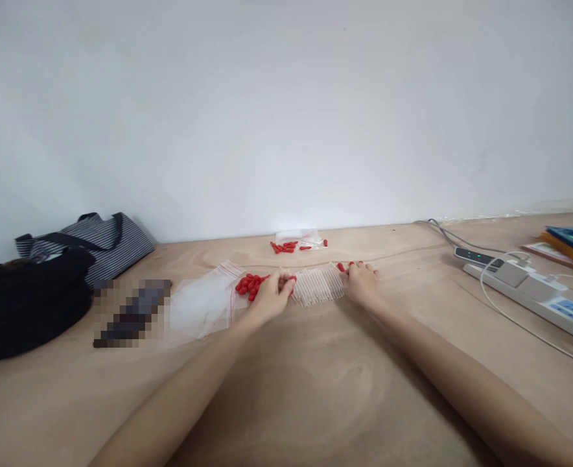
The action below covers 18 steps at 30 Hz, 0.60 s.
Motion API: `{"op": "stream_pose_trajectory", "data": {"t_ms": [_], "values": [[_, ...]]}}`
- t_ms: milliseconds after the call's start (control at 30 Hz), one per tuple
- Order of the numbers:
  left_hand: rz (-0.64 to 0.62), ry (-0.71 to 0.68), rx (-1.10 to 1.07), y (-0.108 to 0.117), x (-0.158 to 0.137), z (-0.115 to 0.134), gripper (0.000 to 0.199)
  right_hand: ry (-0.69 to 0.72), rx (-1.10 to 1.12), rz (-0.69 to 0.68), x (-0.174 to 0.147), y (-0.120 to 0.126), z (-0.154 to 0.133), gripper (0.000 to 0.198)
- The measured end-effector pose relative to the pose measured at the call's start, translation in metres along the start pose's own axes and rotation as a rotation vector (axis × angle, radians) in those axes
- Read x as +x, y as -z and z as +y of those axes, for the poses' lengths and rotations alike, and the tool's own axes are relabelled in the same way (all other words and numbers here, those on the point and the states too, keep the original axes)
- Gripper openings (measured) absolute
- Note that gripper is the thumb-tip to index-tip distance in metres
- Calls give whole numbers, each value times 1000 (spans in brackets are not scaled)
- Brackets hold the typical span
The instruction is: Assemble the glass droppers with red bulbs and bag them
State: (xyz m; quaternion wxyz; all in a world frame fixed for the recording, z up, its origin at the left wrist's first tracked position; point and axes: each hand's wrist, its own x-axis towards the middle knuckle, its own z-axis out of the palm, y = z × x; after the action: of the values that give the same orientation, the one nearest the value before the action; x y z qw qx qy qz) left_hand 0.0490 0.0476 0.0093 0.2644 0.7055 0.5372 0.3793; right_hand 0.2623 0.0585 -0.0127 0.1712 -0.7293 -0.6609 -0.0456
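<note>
My left hand (274, 292) is closed in a pinch, with a small red oblong piece (293, 278) at its fingertips. It is at the left end of a row of thin pale sticks (318, 285) laid side by side on the table. Just left of this hand lies a pile of similar red pieces (248, 285), beside clear zip bags (201, 305). At the right end of the sticks, my right hand (363, 283) has its fingers curled over small red pieces (341, 266). Its fingertips are partly hidden by the hand itself.
Farther back near the wall, more red pieces (284, 247) lie by a small clear bag (299, 236). A black bag (28, 305), a striped bag (133, 240) and a blurred dark object (138, 311) are left. A power strip (529, 295) with cables is right.
</note>
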Motion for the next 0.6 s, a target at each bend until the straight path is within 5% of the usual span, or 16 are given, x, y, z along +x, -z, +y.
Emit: {"op": "stream_pose_trajectory", "data": {"t_ms": [233,400,600], "values": [[-210,-121,-158,3,-59,-20,21,600,145,7,-58,9,2,12],[-236,-190,83,9,-65,-14,9,648,212,-48,-68,10,4,15],[-168,-270,219,11,-68,-16,25,641,339,-34,-66,9,3,24]]}}
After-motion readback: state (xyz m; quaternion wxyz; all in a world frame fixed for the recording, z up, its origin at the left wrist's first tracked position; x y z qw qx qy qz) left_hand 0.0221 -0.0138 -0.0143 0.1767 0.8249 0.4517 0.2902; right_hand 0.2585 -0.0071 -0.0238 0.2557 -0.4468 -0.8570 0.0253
